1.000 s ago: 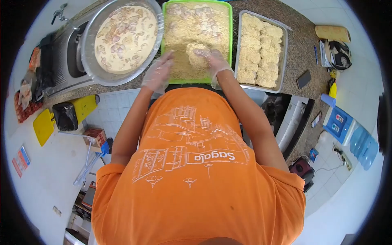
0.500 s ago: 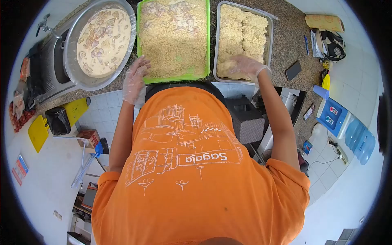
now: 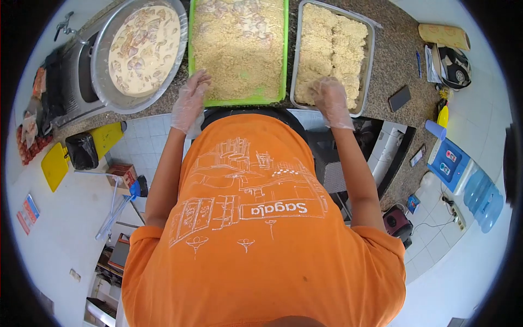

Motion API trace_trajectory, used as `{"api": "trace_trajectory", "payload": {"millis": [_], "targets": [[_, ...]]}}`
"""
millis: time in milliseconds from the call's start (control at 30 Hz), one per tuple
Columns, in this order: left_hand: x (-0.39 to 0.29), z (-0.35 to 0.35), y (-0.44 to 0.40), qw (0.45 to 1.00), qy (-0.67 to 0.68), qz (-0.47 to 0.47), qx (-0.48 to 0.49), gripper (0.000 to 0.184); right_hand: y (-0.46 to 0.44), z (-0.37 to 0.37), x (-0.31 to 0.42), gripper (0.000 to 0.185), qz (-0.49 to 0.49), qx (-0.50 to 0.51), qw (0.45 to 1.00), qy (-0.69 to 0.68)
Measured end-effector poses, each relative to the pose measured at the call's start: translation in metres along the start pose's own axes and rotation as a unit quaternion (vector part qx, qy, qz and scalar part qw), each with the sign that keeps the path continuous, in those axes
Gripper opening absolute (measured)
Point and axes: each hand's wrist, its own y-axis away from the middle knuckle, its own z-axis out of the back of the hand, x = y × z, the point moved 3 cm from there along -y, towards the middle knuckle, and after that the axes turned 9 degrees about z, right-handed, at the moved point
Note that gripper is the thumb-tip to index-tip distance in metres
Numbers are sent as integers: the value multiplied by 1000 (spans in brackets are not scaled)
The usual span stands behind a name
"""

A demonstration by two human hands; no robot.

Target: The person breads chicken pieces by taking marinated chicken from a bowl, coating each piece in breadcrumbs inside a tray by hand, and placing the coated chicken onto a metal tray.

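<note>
The breaded pieces (image 3: 333, 41) lie packed in rows in a metal tray (image 3: 369, 61), and the gloved right hand (image 3: 330, 102) is over its near end, fingers curled down among the crumb; whether they are clamped on a piece or only pressing cannot be told, as the hand hides what lies beneath. With the rows so tight, a push there could crack a coating or wedge one piece against its neighbour, and a loose glove cuff could drag crumb off. Just left of it stands the green tray (image 3: 285, 54), bedded with breadcrumbs (image 3: 229, 65), with raw, wet-looking pieces (image 3: 253, 22) at its far end. The gloved left hand (image 3: 190, 103) is at its near left corner, fingers slightly bent and no piece visible in them; a downward press on that rim might tip crumb onto the granite counter (image 3: 389, 54). Further left, a wide metal bowl (image 3: 99, 71) of pale batter (image 3: 155, 62) and meat sits beside the sink (image 3: 86, 76); a bumped rim could slop batter out.
</note>
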Motion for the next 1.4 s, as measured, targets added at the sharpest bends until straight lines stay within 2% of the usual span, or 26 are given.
{"api": "trace_trajectory", "payload": {"millis": [100, 133, 167, 200, 267, 300, 333, 400, 433, 500, 533, 600, 633, 700, 733, 833, 900, 933, 967, 1000, 1033, 1100, 1200, 1233, 1333, 1400], "targets": [[-5, 6, -6, 966, -208, -141, -54, 39, 0, -21, 9, 13, -20, 26, 999, 38], [-4, 6, -6, 884, -406, -225, -56, 36, -4, -10, 20, 13, -31, 33, 998, 50], [3, 5, -8, 756, -583, -294, -54, 34, -13, -1, 29, 14, -40, 41, 996, 63], [15, 3, -11, 589, -729, -345, -47, 32, -26, 7, 40, 13, -23, -30, 999, 3], [18, 4, -28, 645, -727, -231, 42, 23, -46, 15, 69, 12, 4, -169, 979, -116], [9, 3, -35, 706, -675, -196, 87, 22, -57, 2, 76, 22, -12, -133, 969, -208], [-5, -3, -37, 760, -616, -160, 131, 22, -70, -16, 85, 29, -11, -84, 980, -178], [-8, -18, -40, 820, -548, -135, 93, 25, -97, -59, 102, 45, -10, 16, 993, -117], [-8, -24, -43, 847, -512, -123, 73, 27, -107, -74, 115, 51, -9, 12, 995, -94], [6, -38, -56, 865, -490, -49, 95, 36, -119, -106, 140, 62, -11, 10, 999, -50], [10, -44, -62, 872, -478, -12, 106, 40, -125, -129, 144, 63, 0, -37, 997, -74], [8, -48, -66, 920, -379, 24, 96, 52, -134, -167, 144, 64, 25, -130, 984, -119], [8, -48, -67, 939, -328, 44, 92, 58, -136, -155, 148, 63, -38, -96, 983, -151], [0, -44, -82, 963, -244, 16, 113, 64, -150, -99, 160, 61, -161, -27, 964, -212], [-6, -40, -85, 972, -201, 5, 124, 67, -155, -89, 156, 62, -158, -51, 956, -241], [-48, -16, -87, 992, -110, -52, 40, 70, -157, -56, 133, 62, -146, -125, 932, -307], [-51, -1, -86, 985, -163, -47, -9, 74, -154, -30, 129, 59, -131, -171, 920, -326], [-52, 9, -87, 980, -190, -46, -34, 76, -144, -29, 120, 59, -145, -155, 928, -307], [-46, 15, -85, 985, -164, 41, 22, 77, -131, -32, 109, 58, -157, -139, 934, -289], [-20, 12, -93, 946, -322, -37, -17, 76, -123, -38, 104, 58, -168, -124, 940, -271], [33, -1, -106, 874, -470, -113, -55, 76, -120, -49, 105, 57, -143, -95, 970, -170], [53, -16, -104, 802, -573, -153, -71, 75, -111, -71, 110, 54, -89, -31, 995, 34], [21, -48, -83, 866, -495, -64, 13, 73, -124, -92, 146, 53, -67, -14, 997, 40], [21, -56, -85, 875, -480, -41, 57, 74, -133, -108, 147, 54, -115, 38, 993, 5], [46, -66, -106, 893, -424, -27, 148, 75, -148, -134, 150, 47, -54, -103, 989, -96], [10, -46, -103, 937, -319, -21, 143, 74, -168, -100, 147, 54, -149, -44, 965, -213]]}}
